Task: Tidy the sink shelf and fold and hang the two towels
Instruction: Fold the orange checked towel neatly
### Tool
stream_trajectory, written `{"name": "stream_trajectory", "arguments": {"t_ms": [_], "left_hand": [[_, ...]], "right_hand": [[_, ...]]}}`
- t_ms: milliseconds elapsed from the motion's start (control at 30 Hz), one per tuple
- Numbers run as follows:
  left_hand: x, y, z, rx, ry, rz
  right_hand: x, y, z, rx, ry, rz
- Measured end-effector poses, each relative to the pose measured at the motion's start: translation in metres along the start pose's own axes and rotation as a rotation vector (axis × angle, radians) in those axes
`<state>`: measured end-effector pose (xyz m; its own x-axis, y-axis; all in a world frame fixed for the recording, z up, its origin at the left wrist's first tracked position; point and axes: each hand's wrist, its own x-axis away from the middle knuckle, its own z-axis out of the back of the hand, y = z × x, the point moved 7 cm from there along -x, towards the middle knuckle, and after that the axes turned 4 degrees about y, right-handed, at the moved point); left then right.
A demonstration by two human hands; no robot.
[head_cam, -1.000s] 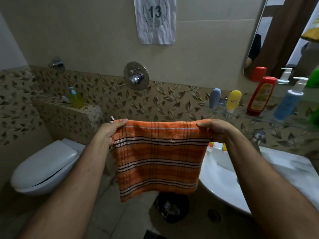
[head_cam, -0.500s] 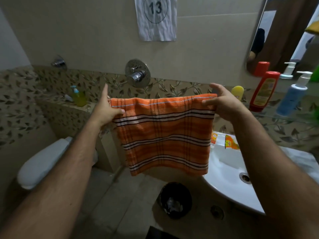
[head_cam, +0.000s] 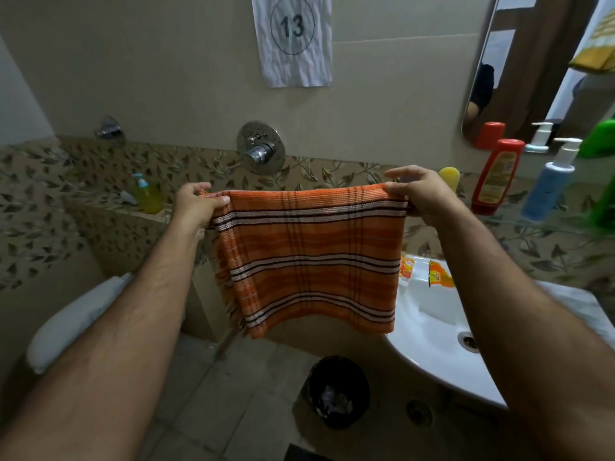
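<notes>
Orange woven towel with black-and-white stripes (head_cam: 309,261), folded double, hanging stretched in mid-air just left of the white ceramic sink (head_cam: 429,327), top corners pinched between thumb and fingers of left hand (head_cam: 196,207) and right hand (head_cam: 419,194). Likely light, limp, no stiffness, sagging wherever unsupported. Best gripped at the top corners, kept taut.

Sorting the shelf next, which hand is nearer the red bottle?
Right. The right hand is just left of the red bottle; the left hand holds the towel's far corner.
</notes>
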<state>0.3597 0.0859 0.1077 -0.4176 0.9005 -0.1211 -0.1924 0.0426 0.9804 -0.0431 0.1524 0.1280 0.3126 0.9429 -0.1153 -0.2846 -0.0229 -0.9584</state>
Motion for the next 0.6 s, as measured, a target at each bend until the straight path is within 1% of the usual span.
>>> {"name": "stream_trajectory", "arguments": {"t_ms": [133,200,267,367,467,533,600], "left_hand": [[0.001,0.017,-0.002,-0.065,0.002,-0.102],[-0.001,0.027,-0.002,-0.093,-0.005,-0.157],[-0.003,0.034,-0.003,-0.117,-0.05,-0.191],[-0.002,0.046,-0.004,-0.229,-0.074,-0.309],[0.011,0.06,-0.003,-0.44,0.029,-0.505],[0.019,0.064,-0.002,-0.527,0.076,-0.572],[0.018,0.063,-0.002,-0.597,0.071,-0.596]], "right_hand": [[0.001,-0.003,0.003,-0.129,-0.038,0.018],[0.003,-0.009,0.004,-0.121,-0.075,0.046],[0.002,-0.015,0.009,0.034,-0.04,0.126],[-0.001,-0.022,0.018,0.334,0.136,0.245],[0.002,-0.03,0.024,0.549,0.271,0.348],[0.005,-0.036,0.025,0.628,0.289,0.372],[0.004,-0.038,0.028,0.606,0.271,0.356]]}}
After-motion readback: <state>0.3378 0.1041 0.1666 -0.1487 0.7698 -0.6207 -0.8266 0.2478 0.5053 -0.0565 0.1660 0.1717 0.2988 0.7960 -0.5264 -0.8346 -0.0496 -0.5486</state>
